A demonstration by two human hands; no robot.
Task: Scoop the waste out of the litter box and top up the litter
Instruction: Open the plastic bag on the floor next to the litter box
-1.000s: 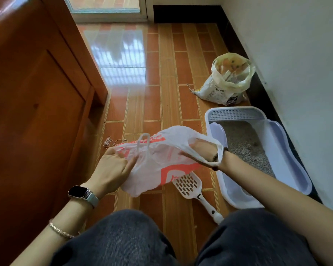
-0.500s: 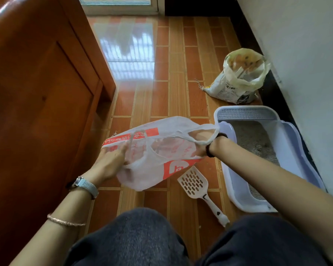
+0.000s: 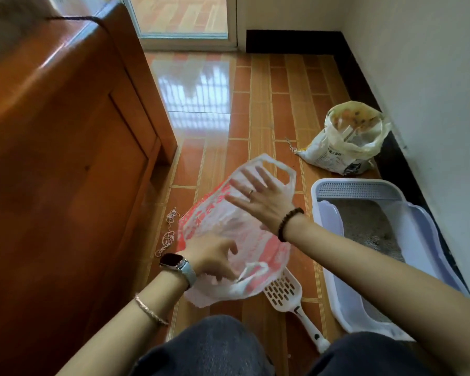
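Head view: a person crouches over a tiled floor (image 3: 258, 109), knees at the bottom edge. The left hand (image 3: 212, 257) pinches the near rim of a white and red bag (image 3: 228, 240), fingers curled on the plastic. The right hand (image 3: 261, 198) is spread wide with fingers splayed, pressed against the bag's far part near its handle loops; whether it is inside the bag I cannot tell. A white slotted scoop (image 3: 285, 294) lies on the floor, its head partly under the bag. Just right of it stands the litter box (image 3: 334, 291), grey litter inside, along the wall. Beyond the box sits an open litter sack (image 3: 347, 142). A wooden cabinet (image 3: 60, 164) fills the left side
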